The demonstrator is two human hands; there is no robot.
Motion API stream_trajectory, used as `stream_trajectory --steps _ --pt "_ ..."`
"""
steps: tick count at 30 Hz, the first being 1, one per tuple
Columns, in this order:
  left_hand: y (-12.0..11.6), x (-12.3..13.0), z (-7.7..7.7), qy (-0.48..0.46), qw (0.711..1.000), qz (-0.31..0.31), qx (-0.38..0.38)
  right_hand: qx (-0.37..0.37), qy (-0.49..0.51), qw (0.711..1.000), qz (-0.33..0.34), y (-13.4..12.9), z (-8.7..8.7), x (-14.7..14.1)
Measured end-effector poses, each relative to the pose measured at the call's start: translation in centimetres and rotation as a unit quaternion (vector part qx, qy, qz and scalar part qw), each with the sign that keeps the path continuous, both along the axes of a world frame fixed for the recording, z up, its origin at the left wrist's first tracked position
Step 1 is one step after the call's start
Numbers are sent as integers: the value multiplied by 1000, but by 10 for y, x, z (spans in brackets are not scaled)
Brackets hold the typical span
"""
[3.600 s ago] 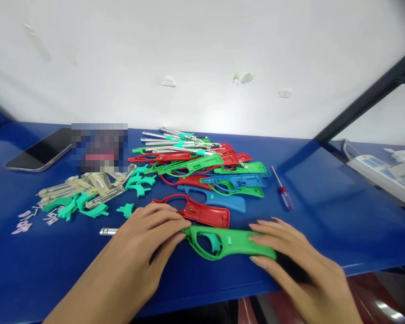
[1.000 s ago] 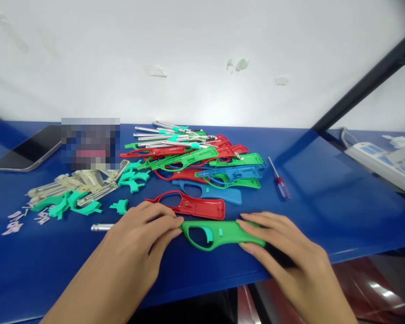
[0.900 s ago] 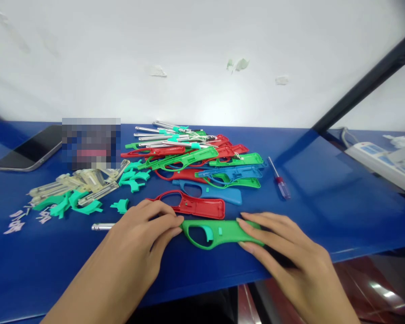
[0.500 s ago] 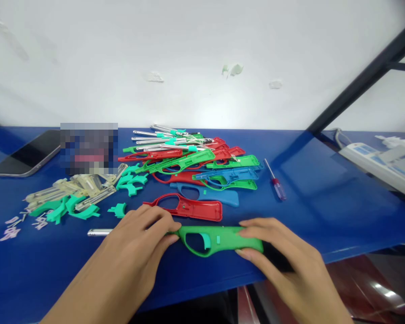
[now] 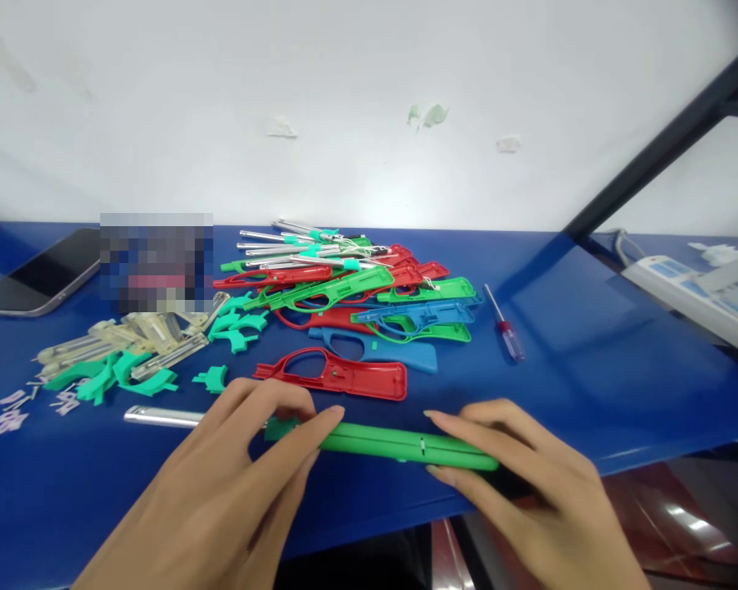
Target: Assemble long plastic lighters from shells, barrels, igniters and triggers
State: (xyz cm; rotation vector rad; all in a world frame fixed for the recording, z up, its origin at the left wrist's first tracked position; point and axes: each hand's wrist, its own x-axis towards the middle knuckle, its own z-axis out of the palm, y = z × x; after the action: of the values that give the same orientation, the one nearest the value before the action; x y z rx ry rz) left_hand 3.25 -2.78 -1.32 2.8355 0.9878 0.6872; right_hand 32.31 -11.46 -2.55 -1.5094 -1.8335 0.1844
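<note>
A green stick lighter [image 5: 399,444] with a silver metal tube [image 5: 163,416] is held just above the blue table, turned so that the seam along its narrow edge faces me. My left hand [image 5: 251,459] pinches it where the handle meets the tube, hiding that part. Around the rear of the handle, my right hand [image 5: 516,467] has its thumb on the near side and its fingers on the far side. Just beyond lies an open red handle half [image 5: 369,378], with a blue handle half [image 5: 399,352] behind it.
Behind is a pile of green, red and blue handle shells [image 5: 337,287] and metal tubes [image 5: 295,246]. Clear plastic tanks [image 5: 160,332] and teal triggers [image 5: 147,375] lie left, near a phone [image 5: 43,270]. A screwdriver [image 5: 509,336] and a power strip [image 5: 694,295] are at right.
The lighter has rolled from showing its broad side and trigger opening to showing its seam edge. More of its metal tube now sticks out left of my left hand.
</note>
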Motion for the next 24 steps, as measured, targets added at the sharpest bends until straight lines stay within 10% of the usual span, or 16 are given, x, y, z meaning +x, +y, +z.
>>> stream_trajectory --steps 24 --pt "1 17 -8 -49 997 -54 -9 -5 8 998 65 3 9 -19"
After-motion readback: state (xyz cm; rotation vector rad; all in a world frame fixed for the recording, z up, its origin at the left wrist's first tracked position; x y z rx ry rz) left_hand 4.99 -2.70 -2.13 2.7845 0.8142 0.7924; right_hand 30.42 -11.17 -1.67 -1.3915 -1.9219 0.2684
